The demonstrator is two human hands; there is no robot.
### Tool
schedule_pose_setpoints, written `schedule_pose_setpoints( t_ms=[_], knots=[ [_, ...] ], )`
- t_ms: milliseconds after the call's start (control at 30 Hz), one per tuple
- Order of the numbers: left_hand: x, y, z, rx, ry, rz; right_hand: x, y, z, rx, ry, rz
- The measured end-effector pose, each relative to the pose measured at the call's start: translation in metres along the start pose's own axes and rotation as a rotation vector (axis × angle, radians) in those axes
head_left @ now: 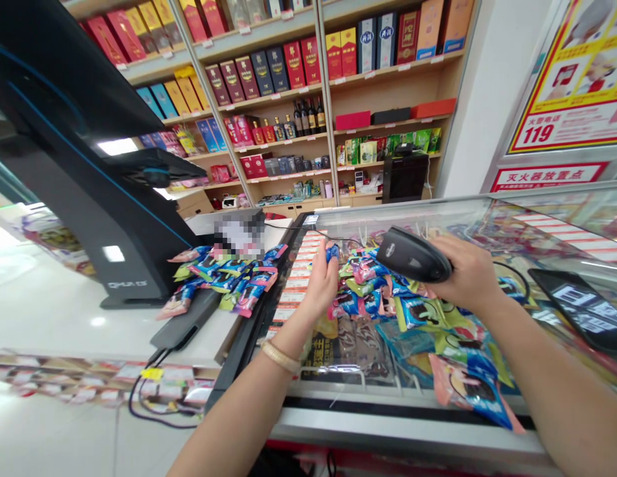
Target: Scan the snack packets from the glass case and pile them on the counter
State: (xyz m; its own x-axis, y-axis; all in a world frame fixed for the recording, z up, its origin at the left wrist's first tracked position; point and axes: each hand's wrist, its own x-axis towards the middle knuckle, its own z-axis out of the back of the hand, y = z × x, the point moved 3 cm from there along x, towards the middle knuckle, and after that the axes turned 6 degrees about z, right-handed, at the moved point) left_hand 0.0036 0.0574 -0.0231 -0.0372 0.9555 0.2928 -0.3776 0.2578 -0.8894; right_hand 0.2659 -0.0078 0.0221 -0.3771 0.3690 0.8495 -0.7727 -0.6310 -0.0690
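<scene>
My right hand [464,268] grips a black handheld barcode scanner [412,254], its head pointing left over the glass freezer top. My left hand [322,275], with a bangle on the wrist, is closed on a small blue snack packet [332,252] at its fingertips. Beneath and between both hands lies a heap of blue, pink and green snack packets [372,301]. One pink and blue packet [474,391] rests near the freezer's front edge. A second pile of similar packets [233,278] lies to the left, beside the checkout terminal [139,258].
A smartphone [581,305] lies on the glass at the right. The black terminal stands on the white counter [64,324], with a dark flat box [186,321] and cables at its foot. Behind are shelves [268,99] of boxed bottles. A black speaker-like box [405,177] stands there too.
</scene>
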Motion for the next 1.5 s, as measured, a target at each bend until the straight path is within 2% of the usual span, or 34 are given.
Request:
schedule_pose_setpoints(
  t_ms=[133, 200, 300, 400, 500, 567, 633, 700, 767, 833, 933, 1033, 1133, 1200, 1267, 1333, 1400, 1467, 1500],
  knots=[
    [0.026, -0.005, -0.015, 0.275, 0.083, -0.060, -0.001, -0.005, 0.001, -0.044, -0.035, 0.018],
    [0.034, -0.006, -0.025, 0.378, 0.121, -0.051, -0.001, -0.004, 0.001, -0.050, -0.053, 0.051],
    [0.040, -0.005, -0.034, 0.458, 0.118, -0.021, -0.002, -0.005, -0.001, -0.062, -0.051, 0.058],
    [0.040, -0.003, -0.035, 0.472, 0.108, -0.016, -0.004, -0.008, -0.003, -0.062, -0.035, 0.028],
    [0.029, -0.003, -0.023, 0.490, 0.090, -0.046, -0.006, -0.010, -0.004, -0.056, -0.026, 0.026],
    [0.015, -0.003, -0.005, 0.493, 0.061, -0.134, -0.006, -0.009, -0.003, -0.079, -0.051, 0.068],
    [-0.002, -0.001, 0.022, 0.479, 0.014, -0.257, -0.005, -0.008, -0.002, -0.118, -0.084, 0.121],
    [-0.020, 0.004, 0.059, 0.473, -0.057, -0.335, -0.005, -0.007, -0.001, -0.171, -0.099, 0.166],
    [-0.034, 0.013, 0.106, 0.523, -0.204, -0.342, -0.004, -0.005, 0.000, -0.210, -0.130, 0.215],
    [-0.043, 0.024, 0.158, 0.628, -0.364, -0.259, -0.004, -0.003, 0.001, -0.222, -0.148, 0.258],
    [-0.048, 0.042, 0.229, 0.803, -0.587, -0.001, -0.003, -0.001, 0.001, -0.208, -0.129, 0.284],
    [-0.047, 0.058, 0.274, 0.933, -0.608, 0.309, -0.004, -0.001, 0.000, -0.206, -0.122, 0.291],
    [-0.045, 0.066, 0.290, 0.981, -0.479, 0.508, -0.008, -0.002, -0.002, -0.192, -0.125, 0.290],
    [-0.044, 0.067, 0.292, 0.982, -0.406, 0.553, -0.011, -0.005, -0.004, -0.168, -0.110, 0.274],
    [-0.046, 0.066, 0.293, 0.962, -0.393, 0.558, -0.014, -0.008, -0.006, -0.137, -0.086, 0.230],
    [-0.049, 0.065, 0.297, 0.911, -0.434, 0.540, -0.015, -0.010, -0.007, -0.120, -0.076, 0.196],
    [-0.054, 0.062, 0.301, 0.810, -0.532, 0.509, -0.016, -0.009, -0.008, -0.121, -0.083, 0.204],
    [-0.061, 0.056, 0.302, 0.598, -0.663, 0.450, -0.015, -0.008, -0.009, -0.127, -0.083, 0.227],
    [-0.063, 0.051, 0.299, 0.425, -0.717, 0.415, -0.015, -0.007, -0.009, -0.126, -0.080, 0.221]
  ],
)
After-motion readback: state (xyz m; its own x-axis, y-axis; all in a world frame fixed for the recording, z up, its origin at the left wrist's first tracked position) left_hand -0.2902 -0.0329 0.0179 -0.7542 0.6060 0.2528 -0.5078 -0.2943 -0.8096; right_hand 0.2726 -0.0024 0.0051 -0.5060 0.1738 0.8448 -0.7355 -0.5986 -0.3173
